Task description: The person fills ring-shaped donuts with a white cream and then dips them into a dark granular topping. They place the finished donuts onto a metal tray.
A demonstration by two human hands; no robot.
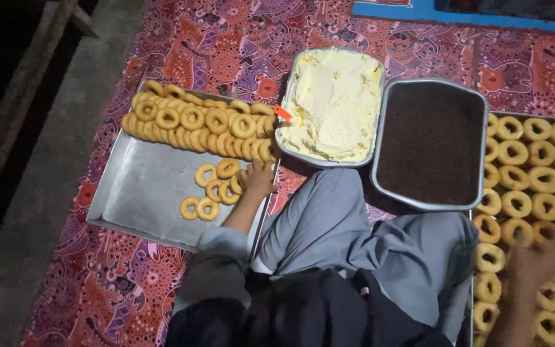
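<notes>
The right hand point(544, 257) is blurred over the right tray point(483, 212), its fingers lying on or just above the plain rings point(528, 180) packed there; whether they are closed on one I cannot tell, the smear hides them. A quick hand over rows packed so close is the first risk: a ring just beside the fingers can be knocked up over a neighbour or pushed off the near rim onto the floor mat point(117, 283). The left hand point(256, 180) reaches across the knee point(329, 218) to the left tray point(142, 186), fingers narrow and bent down onto the loose rings point(216, 189), touching the one nearest the fingertips but not clearly lifting anything. These few lie apart from one another on bare metal, so a drag of the fingertips could slide them away. Just beyond the fingers leans the long row point(200, 125) of rings stood on edge; a bump from the knuckles could tip several flat in a run. Farther off, to the right of those fingertips, sit the cream tub point(332, 103) and the dark sprinkle pan point(431, 144), both touching or nearly touching the knee. A shift of the leg could jog either rim, and a trailing sleeve point(216, 257) could smear cream.
</notes>
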